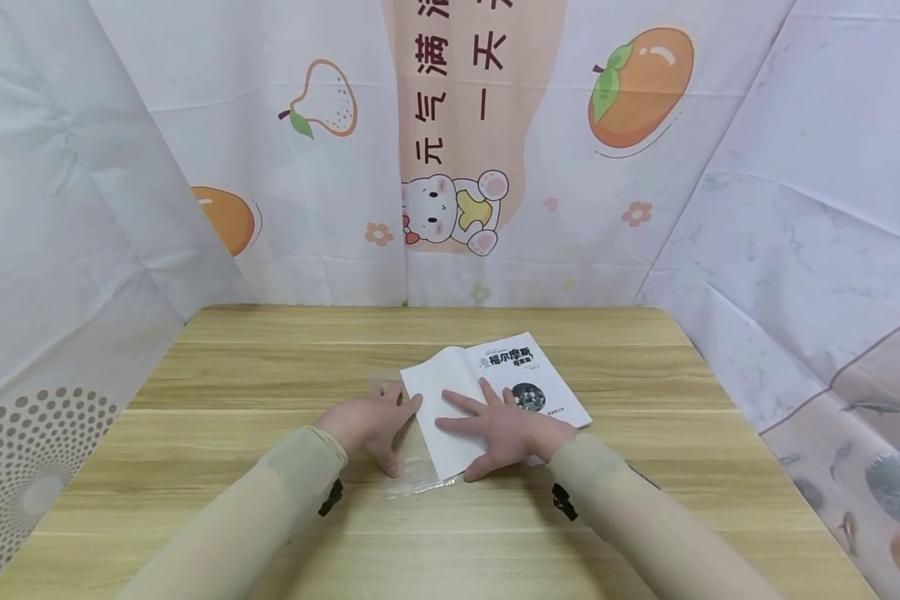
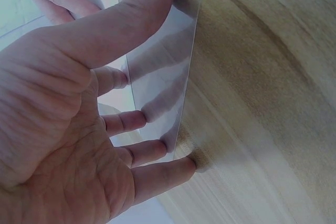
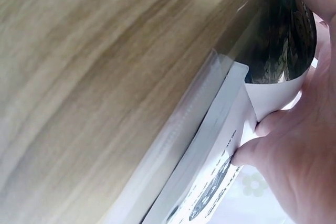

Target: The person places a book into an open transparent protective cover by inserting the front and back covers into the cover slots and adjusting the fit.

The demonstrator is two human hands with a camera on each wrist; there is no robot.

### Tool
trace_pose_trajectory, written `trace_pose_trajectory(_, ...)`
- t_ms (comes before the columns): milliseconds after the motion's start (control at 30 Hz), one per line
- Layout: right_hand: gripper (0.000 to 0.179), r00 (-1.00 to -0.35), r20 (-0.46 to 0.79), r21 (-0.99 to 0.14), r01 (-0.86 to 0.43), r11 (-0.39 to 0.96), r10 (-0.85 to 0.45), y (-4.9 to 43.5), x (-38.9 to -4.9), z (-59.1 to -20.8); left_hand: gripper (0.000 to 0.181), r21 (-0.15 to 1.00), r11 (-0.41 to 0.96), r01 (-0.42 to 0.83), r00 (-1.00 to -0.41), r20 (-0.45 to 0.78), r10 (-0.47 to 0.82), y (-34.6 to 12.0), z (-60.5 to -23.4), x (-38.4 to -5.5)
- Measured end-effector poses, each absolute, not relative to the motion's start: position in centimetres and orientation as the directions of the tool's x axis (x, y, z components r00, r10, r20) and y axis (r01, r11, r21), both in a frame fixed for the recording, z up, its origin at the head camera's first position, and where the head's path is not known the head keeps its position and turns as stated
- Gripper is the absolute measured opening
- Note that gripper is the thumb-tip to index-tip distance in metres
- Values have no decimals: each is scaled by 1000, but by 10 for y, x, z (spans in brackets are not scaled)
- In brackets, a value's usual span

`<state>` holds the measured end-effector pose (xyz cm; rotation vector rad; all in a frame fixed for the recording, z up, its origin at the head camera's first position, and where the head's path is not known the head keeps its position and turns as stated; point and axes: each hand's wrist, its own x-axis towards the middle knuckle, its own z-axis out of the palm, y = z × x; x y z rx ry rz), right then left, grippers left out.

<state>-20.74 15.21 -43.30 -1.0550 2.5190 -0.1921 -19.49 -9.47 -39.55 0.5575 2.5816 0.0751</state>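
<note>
A paperback book [image 1: 562, 398] lies on the table, opened at its printed title page, with a blank white cover inside [image 1: 438, 383] lifted to the left. Clear plastic film [image 1: 416, 475] sticks out past the cover's left and near edges. My right hand [image 1: 498, 425], fingers spread, presses the white sheet near the fold. My left hand [image 1: 371, 421] rests on the film at the left, its fingers extended. In the left wrist view the thumb lies over the film strip [image 2: 163, 66] and the fingertips touch its edge. The right wrist view shows the dark glossy outer cover [image 3: 278, 51] bending upward.
Under everything is a wood-grain table [image 1: 270, 350]. Behind it hangs a white printed curtain [image 1: 330, 275], with more sheeting [image 1: 795, 208] along both sides. A small black object [image 1: 564, 502] shows at the right wrist.
</note>
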Motion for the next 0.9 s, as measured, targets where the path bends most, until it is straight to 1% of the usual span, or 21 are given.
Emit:
trace_pose_trajectory(467, 83, -648, -306, -251, -652, 715, -698, 148, -204, -434, 112, 159, 914, 373, -793, -457, 403, -95, -394, -196)
trace_pose_trajectory(700, 84, -660, -322, -220, -646, 731, -679, 146, -202, -434, 113, 164, 914, 371, -791, -460, 404, -95, -395, -196)
trace_pose_trajectory(900, 84, -665, -315, -220, -642, 734, -677, 144, -199, -434, 113, 161, 914, 373, -792, -458, 404, -96, -396, -196)
